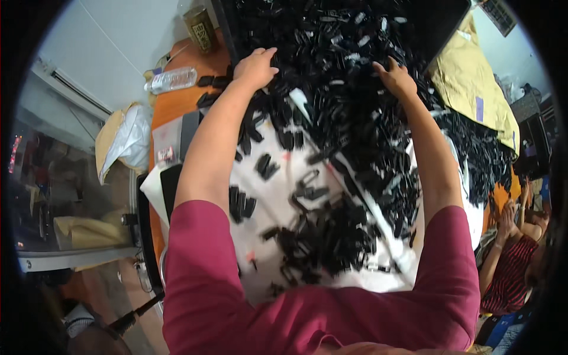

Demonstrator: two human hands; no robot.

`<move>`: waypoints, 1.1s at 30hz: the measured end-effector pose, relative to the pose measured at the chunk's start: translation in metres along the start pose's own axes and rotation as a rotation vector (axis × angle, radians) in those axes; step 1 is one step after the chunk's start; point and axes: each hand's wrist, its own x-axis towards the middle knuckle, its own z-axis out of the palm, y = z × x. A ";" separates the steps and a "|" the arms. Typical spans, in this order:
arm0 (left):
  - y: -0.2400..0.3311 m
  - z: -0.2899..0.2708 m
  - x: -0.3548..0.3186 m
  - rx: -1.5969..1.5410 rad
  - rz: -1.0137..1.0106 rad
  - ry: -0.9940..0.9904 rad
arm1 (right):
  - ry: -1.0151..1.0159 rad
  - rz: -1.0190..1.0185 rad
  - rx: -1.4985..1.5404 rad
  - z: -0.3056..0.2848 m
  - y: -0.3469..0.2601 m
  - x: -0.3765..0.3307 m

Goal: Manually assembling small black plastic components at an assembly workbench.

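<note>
A large heap of small black plastic pieces (331, 89), shaped like narrow clips, fills a black tray (232, 26) and spills toward me. My left hand (255, 70) is at the tray's left side, over the edge of the heap, thumb and fingers apart. On the right of the heap rests my right hand (395, 80), its thumb and fingers spread; some fingertips are hard to see against the dark pieces. Neither hand visibly holds a piece. Nearer my body, a smaller pile of black pieces (325, 239) lies on a white sheet (266, 195), with several small groups to its left.
A clear plastic bottle (173, 80) lies on the orange table at the left, near a brownish jar (201, 29). At the right, a yellow sack (473, 83) lies beside more black pieces. Another person in a striped top (509, 272) sits at the far right.
</note>
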 end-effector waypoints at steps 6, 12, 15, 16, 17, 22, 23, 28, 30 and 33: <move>0.008 0.027 0.058 -0.042 -0.446 -0.181 | -0.262 -0.056 0.140 0.018 -0.016 0.026; 0.041 0.031 0.025 -0.269 0.021 -0.434 | -0.326 -0.109 0.430 0.023 -0.044 -0.013; 0.058 0.004 -0.006 -0.614 -0.225 -0.687 | -0.421 -0.224 0.755 0.007 -0.065 -0.051; 0.056 -0.005 -0.019 -0.703 -0.243 -0.696 | -0.385 -0.276 0.703 0.004 -0.070 -0.065; 0.049 -0.006 -0.034 -0.683 -0.239 -0.634 | -0.428 -0.315 0.691 -0.002 -0.074 -0.080; 0.036 -0.042 -0.098 -0.576 -0.117 -0.637 | -0.516 -0.777 0.600 -0.031 -0.078 -0.165; 0.016 -0.026 -0.111 -0.582 0.017 -0.653 | -0.334 -0.785 0.576 -0.038 -0.069 -0.162; -0.003 -0.039 -0.145 -0.438 -0.104 -0.520 | -0.288 0.020 0.274 -0.027 0.060 -0.101; 0.011 -0.034 -0.132 -0.470 -0.306 -0.615 | -0.333 0.025 0.320 0.001 0.074 -0.099; 0.029 -0.014 -0.114 -0.618 -0.385 -0.623 | -0.416 0.109 0.432 0.011 0.051 -0.090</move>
